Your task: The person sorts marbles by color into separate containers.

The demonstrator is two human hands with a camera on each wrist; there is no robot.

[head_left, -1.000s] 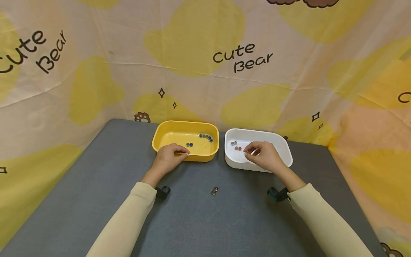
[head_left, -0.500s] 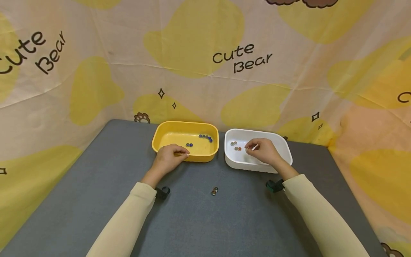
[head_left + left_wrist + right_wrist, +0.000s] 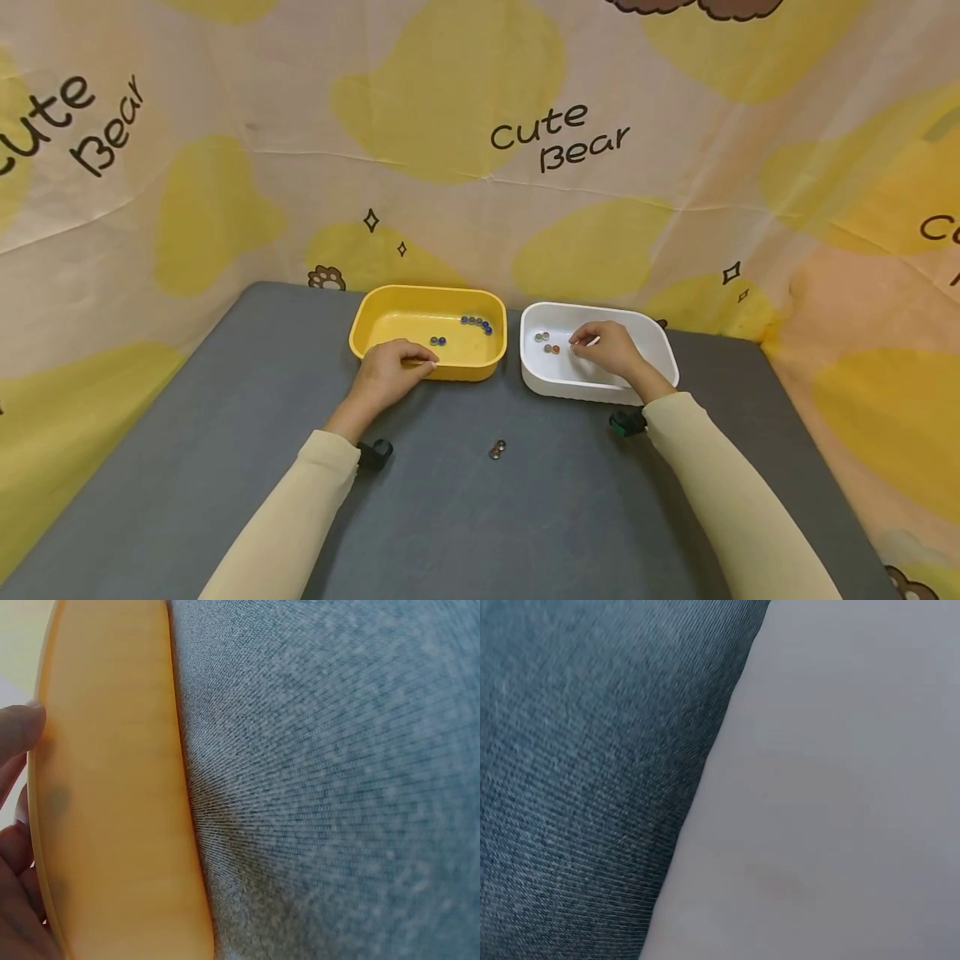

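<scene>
In the head view my left hand (image 3: pixel 390 372) is at the near rim of the yellow bin (image 3: pixel 429 292). The left wrist view has the thumb (image 3: pixel 22 727) on that rim and the curled fingers (image 3: pixel 16 851) inside the wall. Several blue marbles (image 3: pixel 476 322) lie in this bin. Reaching in over the white bin (image 3: pixel 577 389), my right hand (image 3: pixel 611 347) has thumb and fingers bent toward each other; I cannot tell whether a marble is between them. Left of its fingertips are pale marbles (image 3: pixel 542 337) and an orange one (image 3: pixel 556 349).
A few brownish marbles (image 3: pixel 497 450) sit together on the grey tabletop (image 3: pixel 465 525) in front of the bins. Behind the bins hangs a patterned curtain (image 3: pixel 442 100). The right wrist view is mostly filled by the white bin's outer wall (image 3: pixel 817 787).
My right hand has moved slightly farther into the white bin, with thumb and fingers drawing closer together. The left hand stays at the yellow rim. The head view has shifted a little.
</scene>
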